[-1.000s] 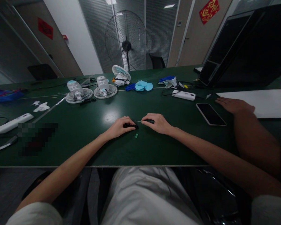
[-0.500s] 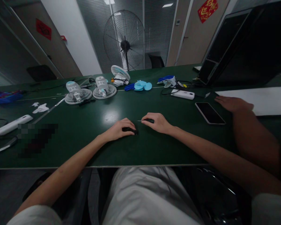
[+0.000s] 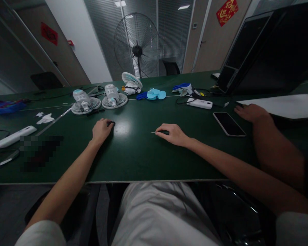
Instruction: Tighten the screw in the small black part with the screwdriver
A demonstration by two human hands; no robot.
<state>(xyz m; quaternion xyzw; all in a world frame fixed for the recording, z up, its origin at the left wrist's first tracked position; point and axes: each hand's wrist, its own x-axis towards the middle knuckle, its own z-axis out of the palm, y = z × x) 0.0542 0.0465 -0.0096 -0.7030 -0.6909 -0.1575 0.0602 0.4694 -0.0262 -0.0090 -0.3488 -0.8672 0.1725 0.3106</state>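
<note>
My left hand (image 3: 100, 131) is closed on a small black part (image 3: 112, 123) whose kind I cannot make out. It rests on the green table (image 3: 133, 160), short of the small fans. To its right, my right hand (image 3: 175, 134) pinches a screwdriver (image 3: 165, 132) low over the tabletop. The thin metal shaft points left, and the dark handle lies partly hidden within the fingers. Beyond the left hand, two white fans (image 3: 85, 105) (image 3: 114, 100) lie with their round cages down on the table.
A third fan (image 3: 131, 82) and light-blue fan blades (image 3: 156, 94) sit farther back. A phone (image 3: 229, 124) and a white power-bank-like device (image 3: 199, 103) lie right. A co-worker's hand (image 3: 251, 112) touches the table beside a white board (image 3: 292, 106). Scissors-like metal (image 3: 9, 159) lies far left.
My left hand has moved left and farther from me with the small black part, away from the screwdriver tip. My right hand has hardly moved. The co-worker's hand shifted slightly.
</note>
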